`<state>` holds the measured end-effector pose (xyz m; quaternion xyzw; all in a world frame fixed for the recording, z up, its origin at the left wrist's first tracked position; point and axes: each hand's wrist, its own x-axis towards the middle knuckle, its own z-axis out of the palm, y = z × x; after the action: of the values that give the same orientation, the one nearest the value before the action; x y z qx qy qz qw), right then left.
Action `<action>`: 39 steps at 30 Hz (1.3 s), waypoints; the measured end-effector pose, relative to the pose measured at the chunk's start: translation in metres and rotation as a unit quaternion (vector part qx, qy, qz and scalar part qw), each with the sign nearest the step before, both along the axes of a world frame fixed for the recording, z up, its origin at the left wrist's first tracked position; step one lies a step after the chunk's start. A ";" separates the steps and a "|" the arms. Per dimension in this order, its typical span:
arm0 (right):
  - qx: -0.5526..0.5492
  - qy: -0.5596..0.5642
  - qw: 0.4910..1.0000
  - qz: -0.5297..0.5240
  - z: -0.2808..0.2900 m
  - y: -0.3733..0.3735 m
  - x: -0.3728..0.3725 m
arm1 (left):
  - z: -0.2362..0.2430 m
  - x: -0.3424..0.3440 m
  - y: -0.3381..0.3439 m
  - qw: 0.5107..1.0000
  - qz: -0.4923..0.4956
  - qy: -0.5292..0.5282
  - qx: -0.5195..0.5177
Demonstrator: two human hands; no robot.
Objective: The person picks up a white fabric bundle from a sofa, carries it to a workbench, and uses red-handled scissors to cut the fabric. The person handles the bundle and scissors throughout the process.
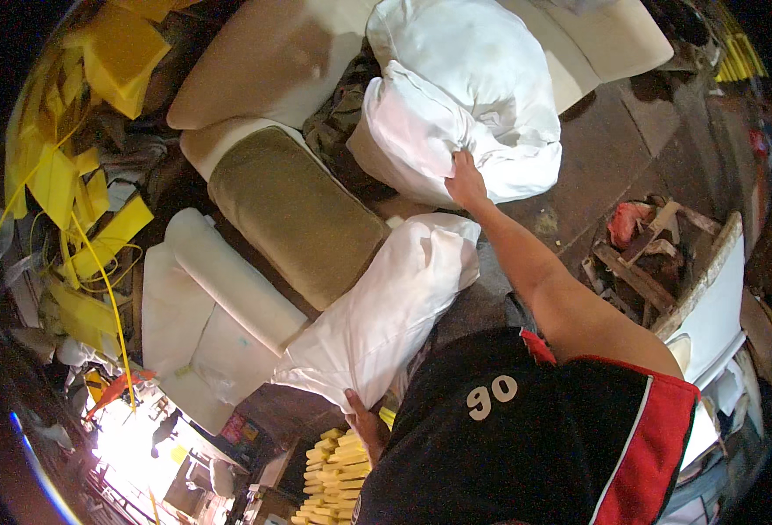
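My right hand [466,181], arm stretched forward, pinches a fold of the large, plump white cushion [482,79]. Closer to my body lies a long white cushion [386,306] with creased fabric, its narrower end pointing toward my left side. My left hand [367,426] is at that end, fingers closed on the fabric edge; part of the hand is hidden behind my shirt. Between the two white cushions and to their left rests an olive-brown cushion [298,214].
Cream upholstered pieces [263,66] lie farther off, and a pale folded panel [207,324] sits at the left. Yellow foam offcuts [128,61] heap along the left side. Stacked yellow foam strips [333,472] stand low. Wood scraps [640,262] and a white board [710,297] are at the right.
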<state>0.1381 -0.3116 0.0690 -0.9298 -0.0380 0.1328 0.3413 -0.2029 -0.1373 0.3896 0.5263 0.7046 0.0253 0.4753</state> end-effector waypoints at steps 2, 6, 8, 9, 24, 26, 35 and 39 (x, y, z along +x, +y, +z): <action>-0.002 0.042 0.999 -0.020 0.003 0.009 -0.001 | 0.002 -0.005 0.000 1.000 -0.001 0.025 -0.011; -0.072 0.168 0.983 -0.002 0.017 0.024 0.009 | -0.003 -0.039 0.005 0.998 0.038 0.056 -0.007; -0.108 0.189 0.975 0.040 0.016 0.025 0.012 | -0.002 -0.049 0.005 0.997 0.054 0.055 0.002; -0.112 0.184 0.975 0.061 0.014 0.022 0.012 | 0.002 -0.049 0.004 0.997 0.063 0.054 0.006; 0.005 0.002 0.991 0.136 0.180 0.031 -0.057 | 0.041 -0.210 0.049 0.880 -0.241 0.183 0.365; 0.034 -0.029 0.986 0.160 0.233 0.051 -0.087 | 0.039 -0.240 0.061 0.877 -0.206 0.142 0.411; 0.105 -0.091 0.960 0.242 0.391 0.144 -0.246 | -0.026 -0.419 0.087 0.894 0.042 -0.024 0.445; 0.077 -0.180 0.935 0.295 0.425 0.181 -0.309 | -0.044 -0.457 0.078 0.749 0.544 -0.348 0.147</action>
<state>-0.1706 -0.1307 0.4945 -0.8556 -0.3819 0.0546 0.3451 -0.6598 -0.0592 0.3461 0.0724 0.6454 0.5641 0.5099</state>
